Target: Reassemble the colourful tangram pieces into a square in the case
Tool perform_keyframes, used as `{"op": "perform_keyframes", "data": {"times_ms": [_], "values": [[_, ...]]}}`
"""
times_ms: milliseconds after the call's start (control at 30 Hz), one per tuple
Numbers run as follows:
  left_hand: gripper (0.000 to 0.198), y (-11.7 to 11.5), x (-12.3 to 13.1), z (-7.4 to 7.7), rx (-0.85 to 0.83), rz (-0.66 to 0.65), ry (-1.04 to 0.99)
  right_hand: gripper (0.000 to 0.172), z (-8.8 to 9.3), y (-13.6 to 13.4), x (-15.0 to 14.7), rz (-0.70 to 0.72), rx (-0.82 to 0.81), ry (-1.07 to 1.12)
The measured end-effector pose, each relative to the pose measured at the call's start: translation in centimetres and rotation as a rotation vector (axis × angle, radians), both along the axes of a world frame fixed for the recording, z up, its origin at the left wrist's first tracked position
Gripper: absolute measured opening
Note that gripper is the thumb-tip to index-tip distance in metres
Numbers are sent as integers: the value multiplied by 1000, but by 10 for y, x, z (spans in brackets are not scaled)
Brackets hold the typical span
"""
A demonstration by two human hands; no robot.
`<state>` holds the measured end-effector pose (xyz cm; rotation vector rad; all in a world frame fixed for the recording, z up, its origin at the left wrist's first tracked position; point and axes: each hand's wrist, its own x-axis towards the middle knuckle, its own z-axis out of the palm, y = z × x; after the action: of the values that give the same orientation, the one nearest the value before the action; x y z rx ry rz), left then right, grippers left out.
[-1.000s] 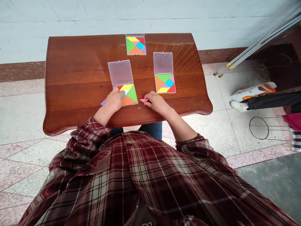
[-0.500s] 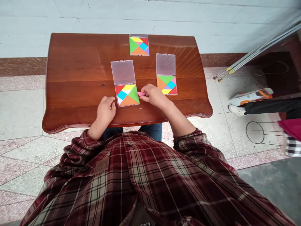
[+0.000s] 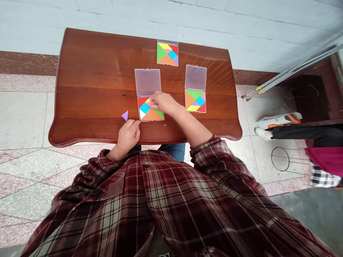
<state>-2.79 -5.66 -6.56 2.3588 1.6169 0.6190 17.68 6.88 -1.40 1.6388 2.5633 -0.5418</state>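
Observation:
My right hand (image 3: 164,103) is over the near tangram box, its fingertips pinching a pink triangle (image 3: 151,104) at the middle of the puzzle. Part of the green and yellow pieces is hidden beneath that hand. In this tangram tray (image 3: 152,120) lie red, yellow, blue, green and orange pieces, with a white gap (image 3: 142,114) at the lower left. My left hand (image 3: 129,134) rests on the table, fingers loosely bent and holding nothing, its fingertips at the tray's lower left corner. Just above it a purple triangle (image 3: 125,115) lies loose. The box's clear lid (image 3: 148,82) is folded back.
Two more tangram boxes with their pieces in them lie on the wooden table (image 3: 93,107): one box (image 3: 195,101) to the right, another (image 3: 167,54) at the back edge. Beyond the table's right side are crutches (image 3: 268,80) and another person's leg (image 3: 292,132).
My right hand has moved left with the pink triangle, from beside the tray to over its middle. My left hand has shifted towards me, and the purple triangle now shows. The view has tilted slightly.

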Motion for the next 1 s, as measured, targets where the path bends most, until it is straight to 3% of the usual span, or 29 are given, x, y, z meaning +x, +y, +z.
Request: {"op": "perform_keyframes", "data": {"times_ms": [333,500,633,800,1000], "values": [[33,-1,-1,0,3,-9,6,25,-6,0,7,-23,22,74],[33,-1,0,1,-2,-8,3,31,-2,-2,14,-132,88,107],[31,-2,-1,0,-26,8,-86,31,-9,-8,15,-108,28,92],[26,4,-19,9,3,153,-247,28,-19,-20,25,-140,117,231],[31,27,-39,29,-180,371,-50,20,-40,-59,58,-228,258,492]]}}
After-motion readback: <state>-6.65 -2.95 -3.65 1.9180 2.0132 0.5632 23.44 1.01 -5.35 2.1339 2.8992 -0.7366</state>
